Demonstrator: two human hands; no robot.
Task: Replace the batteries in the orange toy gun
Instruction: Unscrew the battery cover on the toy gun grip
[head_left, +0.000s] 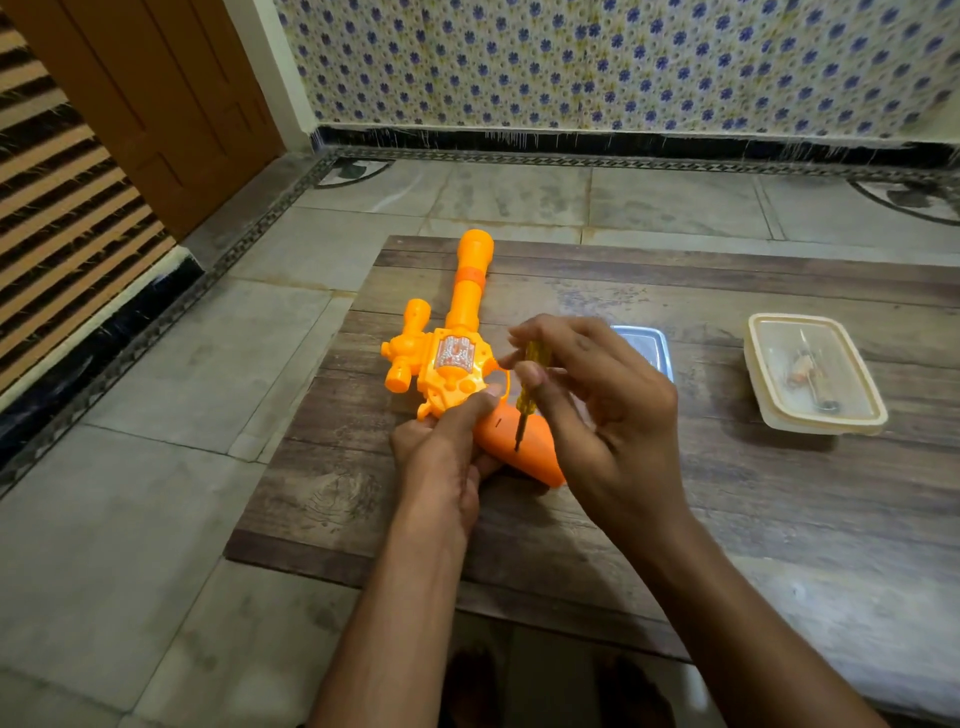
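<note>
1. While the head camera is looking down on a wooden table (727, 493), the orange toy gun (457, 358) is lying on its side near the table's left edge, with its long barrel pointing away from the person and its scope sitting to the left of the body.
2. The left hand (441, 457) is gripping the gun's handle (535, 457) from the near left side. Its fingers are curling round the handle, and one finger is stretching forward and pressing on the body just above it.
3. The right hand (597, 405) is pinching a yellow-handled screwdriver (525, 402) between thumb and fingertips and holding it almost upright, only slightly tilted.
4. The screwdriver's dark tip is touching the flat side of the handle, just beside a short dark slot.
5. Behind the right hand, a small metal tray (652, 345) is sitting on the table, partly hidden by the fingers; what it is holding cannot be told.
6. Well apart to the right, a lidded translucent plastic container (815, 374) is resting on the table and holding small items too blurred to name.
7. Grey floor tiles (156, 519) are surrounding the table, with a brown wooden door (171, 104) standing at far left and a blue-flowered wall (623, 62) running along the back.
</note>
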